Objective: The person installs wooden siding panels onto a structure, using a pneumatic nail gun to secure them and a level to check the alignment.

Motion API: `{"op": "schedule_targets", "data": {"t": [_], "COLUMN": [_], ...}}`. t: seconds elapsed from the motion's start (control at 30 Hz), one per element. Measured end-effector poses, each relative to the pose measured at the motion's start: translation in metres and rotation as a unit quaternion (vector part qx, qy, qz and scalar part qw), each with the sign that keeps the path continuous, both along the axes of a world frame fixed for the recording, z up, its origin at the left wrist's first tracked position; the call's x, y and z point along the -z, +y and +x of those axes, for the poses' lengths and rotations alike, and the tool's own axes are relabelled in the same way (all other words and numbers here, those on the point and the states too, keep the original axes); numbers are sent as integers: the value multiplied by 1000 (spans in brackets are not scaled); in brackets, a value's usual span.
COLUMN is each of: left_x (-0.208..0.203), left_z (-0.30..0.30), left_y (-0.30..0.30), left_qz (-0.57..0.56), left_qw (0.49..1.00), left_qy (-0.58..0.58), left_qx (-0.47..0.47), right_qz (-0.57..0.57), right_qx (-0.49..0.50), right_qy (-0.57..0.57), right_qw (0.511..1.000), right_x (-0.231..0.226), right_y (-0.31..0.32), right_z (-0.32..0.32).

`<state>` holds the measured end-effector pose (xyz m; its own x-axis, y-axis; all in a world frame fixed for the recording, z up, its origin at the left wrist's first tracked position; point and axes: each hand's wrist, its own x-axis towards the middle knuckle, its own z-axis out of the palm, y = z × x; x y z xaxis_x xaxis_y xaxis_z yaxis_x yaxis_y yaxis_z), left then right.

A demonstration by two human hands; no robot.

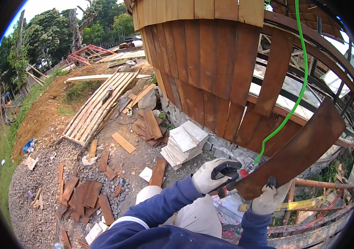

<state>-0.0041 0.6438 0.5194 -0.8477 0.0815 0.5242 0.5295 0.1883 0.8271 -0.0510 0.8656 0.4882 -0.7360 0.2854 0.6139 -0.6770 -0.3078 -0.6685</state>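
Note:
A long dark brown wooden board [301, 147] slants up to the right in front of me. My right hand [268, 199], in a white glove, grips its lower end from below. My left hand [214, 174], in a white glove with black fingers, is closed on a tool [233, 182] with a red part, pressed against the board's lower edge. A bright green hose [299, 87] runs from the tool up past the wall of brown vertical planks [210, 62]. The tool's body is mostly hidden by my glove and the board.
Below lie a stack of pale tiles [184, 143], scattered brown board offcuts [83, 195] on gravel, and a ramp of long planks [98, 103]. Rusty scaffold pipes [326, 184] and a yellow level [299, 204] sit at lower right. Open framing shows right of the wall.

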Motion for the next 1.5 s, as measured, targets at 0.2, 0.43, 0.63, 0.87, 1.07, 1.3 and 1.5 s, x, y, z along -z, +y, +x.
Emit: {"op": "schedule_targets", "data": {"t": [0.2,0.43,0.63,0.87,1.07,1.3,1.5], "left_x": [120,247,272,268,103,-165,-238], "left_z": [7,42,37,24,-83,-204,-283], "left_y": [-95,-148,-155,-164,-160,-49,25], "left_qz": [110,79,103,127,-192,-449,-522], "left_qw": [977,893,893,896,914,767,663], "left_qy": [-82,-279,-277,-260,-2,358,435], "left_qx": [-166,-345,-340,-337,-358,-287,-314], "right_qz": [131,155,176,185,195,55,38], "right_qx": [152,125,132,103,21,-64,-73], "right_qy": [-33,-78,-81,-76,6,55,58], "right_qw": [979,977,972,974,981,995,995], "right_x": [38,75,87,47,-17,-109,-142], "right_y": [60,86,73,74,54,-4,-20], "right_z": [-34,-53,-63,-75,-144,-240,-300]}}
